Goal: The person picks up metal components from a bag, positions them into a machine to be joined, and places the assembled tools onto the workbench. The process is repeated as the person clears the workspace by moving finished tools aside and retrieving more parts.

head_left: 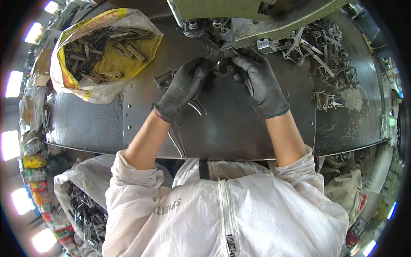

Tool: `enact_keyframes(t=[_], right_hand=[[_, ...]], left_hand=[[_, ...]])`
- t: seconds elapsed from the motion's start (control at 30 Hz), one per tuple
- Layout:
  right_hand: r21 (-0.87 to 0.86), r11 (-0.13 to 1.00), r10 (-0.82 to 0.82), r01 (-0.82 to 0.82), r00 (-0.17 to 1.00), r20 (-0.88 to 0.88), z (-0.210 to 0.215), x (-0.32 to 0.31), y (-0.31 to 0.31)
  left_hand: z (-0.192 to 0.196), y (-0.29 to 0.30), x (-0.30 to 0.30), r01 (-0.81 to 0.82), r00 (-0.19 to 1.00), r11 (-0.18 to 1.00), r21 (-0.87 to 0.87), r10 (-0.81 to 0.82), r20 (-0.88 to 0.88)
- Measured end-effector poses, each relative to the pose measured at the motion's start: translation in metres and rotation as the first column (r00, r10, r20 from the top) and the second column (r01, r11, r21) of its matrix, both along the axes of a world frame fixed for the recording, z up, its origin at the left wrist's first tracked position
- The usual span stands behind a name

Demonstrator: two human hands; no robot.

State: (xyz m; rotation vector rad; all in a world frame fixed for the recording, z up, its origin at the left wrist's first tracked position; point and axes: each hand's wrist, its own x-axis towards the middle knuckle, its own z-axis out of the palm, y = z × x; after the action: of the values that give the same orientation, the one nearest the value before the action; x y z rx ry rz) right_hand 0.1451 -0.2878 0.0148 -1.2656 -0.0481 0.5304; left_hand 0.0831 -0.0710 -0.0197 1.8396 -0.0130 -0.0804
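Note:
Both hands wear dark grey gloves and work close together at the head of a green machine (218,9). My left hand (188,83) is closed, its fingertips pinching a small flat metal part (212,54) just below the machine's upright pin (218,26). Across from it, my right hand (260,81) has its fingers curled in toward the same spot; whatever they grip is hidden. By my left wrist lies a small metal bracket (163,79) on the dark steel bench (231,128). Thin curved metal handles (175,141) rest below that wrist.
A white and yellow sack (107,95) of flat metal pieces stands open at the left of the bench. Tangled metal puller-like parts (327,55) are heaped at the right, beside the machine. Below the bench's left edge, another sack (85,171) holds dark metal parts.

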Motion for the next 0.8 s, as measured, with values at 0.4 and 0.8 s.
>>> enact_keyframes(t=[0.4, 0.8], right_hand=[[-0.211, 0.976, 0.07, -0.056, 0.996, 0.059, -0.029, -0.005, 0.014], [-0.222, 0.974, 0.06, -0.054, 0.998, 0.023, -0.034, -0.006, 0.003]], left_hand=[[-0.029, 0.015, 0.021, 0.057, 0.995, 0.997, 0.047, -0.053, -0.082], [-0.005, 0.024, 0.013, 0.036, 0.946, 0.997, -0.068, -0.056, -0.32]])
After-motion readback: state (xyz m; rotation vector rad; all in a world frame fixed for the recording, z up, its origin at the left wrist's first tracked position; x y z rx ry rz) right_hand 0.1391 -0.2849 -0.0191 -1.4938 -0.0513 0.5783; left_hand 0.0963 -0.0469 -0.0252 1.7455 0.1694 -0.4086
